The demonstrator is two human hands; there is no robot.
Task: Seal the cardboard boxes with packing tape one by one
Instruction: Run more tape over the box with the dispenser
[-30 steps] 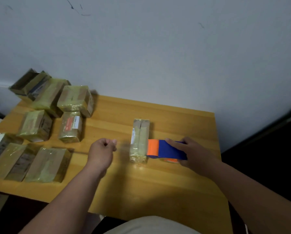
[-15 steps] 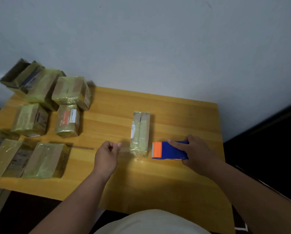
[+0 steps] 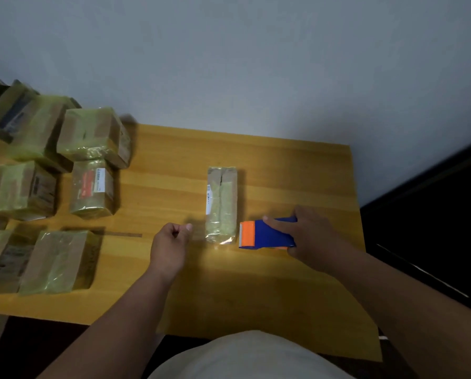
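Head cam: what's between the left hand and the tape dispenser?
The narrow taped box stands between the left hand and the tape dispenser held by the right hand; head view shows it.

Wooden table (image 3: 283, 170), yellow-orange top w/ visible grain, stands against a pale grey-blue wall (image 3: 229, 64). A thin dark mark (image 3: 122, 235) lies on the tabletop, near the left-centre. To the right of the table there is a dark area (image 3: 434, 228) w/ a thin light line crossing it; details cannot be told. At bottom, a white garment (image 3: 250, 356) of the person shows.
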